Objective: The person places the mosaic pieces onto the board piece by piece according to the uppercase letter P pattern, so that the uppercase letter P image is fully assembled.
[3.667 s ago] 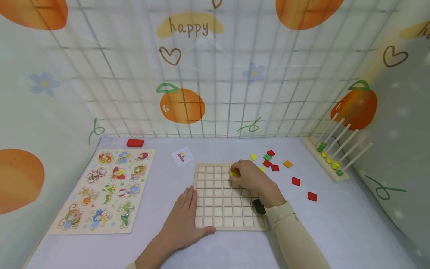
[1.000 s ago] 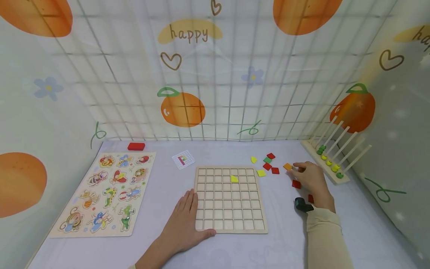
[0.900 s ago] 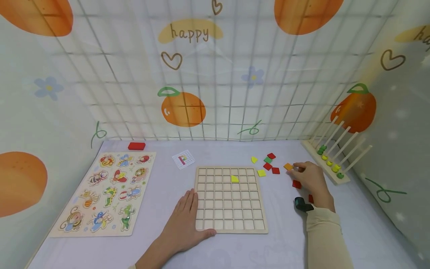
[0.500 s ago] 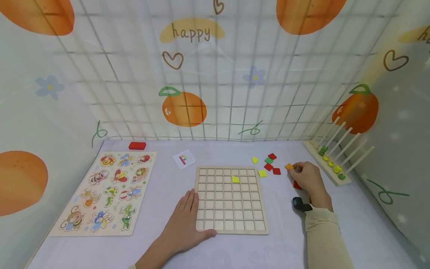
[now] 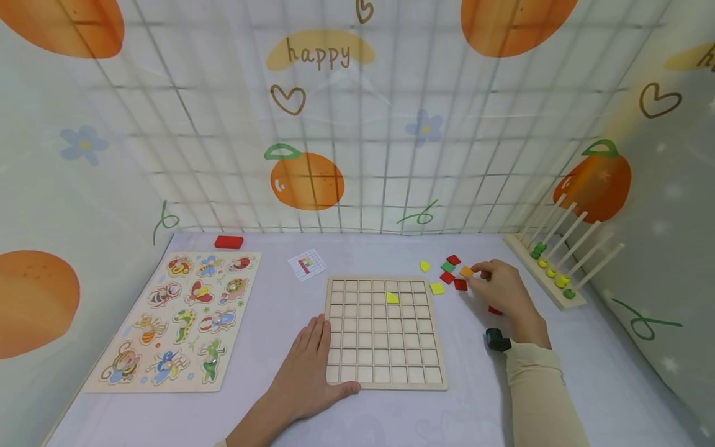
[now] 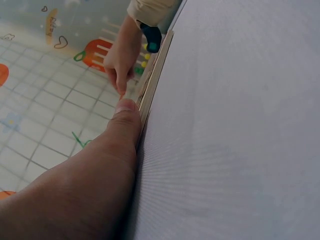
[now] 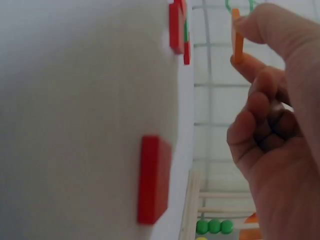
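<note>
An orange square tile (image 5: 466,272) is pinched between thumb and index finger of my right hand (image 5: 501,293); the right wrist view shows the orange tile (image 7: 237,40) raised off the table. My left hand (image 5: 304,369) lies with straight fingers along the left edge of a wooden grid board (image 5: 364,356), its thumb at the front left corner. One yellow tile (image 5: 393,298), with a rounded corner, sits in a cell of the second row. Beyond the board's right side lie loose tiles: red tiles (image 5: 460,285), a green tile (image 5: 447,267) and yellow tiles (image 5: 437,288).
A printed pattern card (image 5: 306,265) lies behind the board. On the left is an insect puzzle board (image 5: 215,366), with a red block (image 5: 229,242) behind it. A pegged bead stand (image 5: 571,303) stands at the back right. Another red tile (image 5: 494,310) lies under my right wrist.
The yellow tile was placed in the grid and let go. My right hand went right, took hold of the orange tile, and has lifted it slightly leftward. My left hand has stayed put.
</note>
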Available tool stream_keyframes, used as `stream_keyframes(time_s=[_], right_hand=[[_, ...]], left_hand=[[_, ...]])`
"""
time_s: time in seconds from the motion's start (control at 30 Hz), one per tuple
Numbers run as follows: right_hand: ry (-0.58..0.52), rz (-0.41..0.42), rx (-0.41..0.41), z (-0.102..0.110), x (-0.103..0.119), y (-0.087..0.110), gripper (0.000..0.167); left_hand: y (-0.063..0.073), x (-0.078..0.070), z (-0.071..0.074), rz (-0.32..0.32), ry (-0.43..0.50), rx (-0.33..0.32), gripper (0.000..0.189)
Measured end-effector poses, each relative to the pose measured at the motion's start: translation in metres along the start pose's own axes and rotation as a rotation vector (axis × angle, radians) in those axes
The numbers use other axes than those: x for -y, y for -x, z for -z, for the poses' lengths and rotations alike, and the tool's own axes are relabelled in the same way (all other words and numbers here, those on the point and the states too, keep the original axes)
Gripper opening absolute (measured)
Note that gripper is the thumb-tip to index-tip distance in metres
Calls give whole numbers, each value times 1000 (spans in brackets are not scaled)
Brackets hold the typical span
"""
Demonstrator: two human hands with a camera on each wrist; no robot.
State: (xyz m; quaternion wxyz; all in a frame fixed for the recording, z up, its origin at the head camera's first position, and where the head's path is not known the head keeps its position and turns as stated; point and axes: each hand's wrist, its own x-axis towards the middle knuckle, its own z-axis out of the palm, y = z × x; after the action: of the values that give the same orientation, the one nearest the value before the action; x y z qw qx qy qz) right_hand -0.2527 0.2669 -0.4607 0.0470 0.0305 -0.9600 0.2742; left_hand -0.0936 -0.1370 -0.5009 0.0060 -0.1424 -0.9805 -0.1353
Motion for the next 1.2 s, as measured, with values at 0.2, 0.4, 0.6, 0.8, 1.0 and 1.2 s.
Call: stream_keyframes(time_s=[0.2, 0.4, 0.6, 0.8, 1.0, 1.2], right_hand=[[-35, 96, 34, -1, 18, -2, 27], [-74, 236, 38, -6, 42, -2, 19], [-81, 304, 64, -11, 58, -1, 18], [-92, 349, 89, -15, 74, 2, 18], [-121, 370, 141, -20, 92, 4, 16], [-126, 390, 198, -33, 107, 4, 17]], left_hand=[[0, 0, 1, -1, 0, -5, 130], [0, 0, 1, -2, 0, -14, 130], [0, 1, 0, 7, -1, 5, 130], [0, 1, -2, 10, 1, 12, 130], [1, 1, -2, 5, -3, 8, 130], [0, 1, -1, -3, -4, 0, 130]])
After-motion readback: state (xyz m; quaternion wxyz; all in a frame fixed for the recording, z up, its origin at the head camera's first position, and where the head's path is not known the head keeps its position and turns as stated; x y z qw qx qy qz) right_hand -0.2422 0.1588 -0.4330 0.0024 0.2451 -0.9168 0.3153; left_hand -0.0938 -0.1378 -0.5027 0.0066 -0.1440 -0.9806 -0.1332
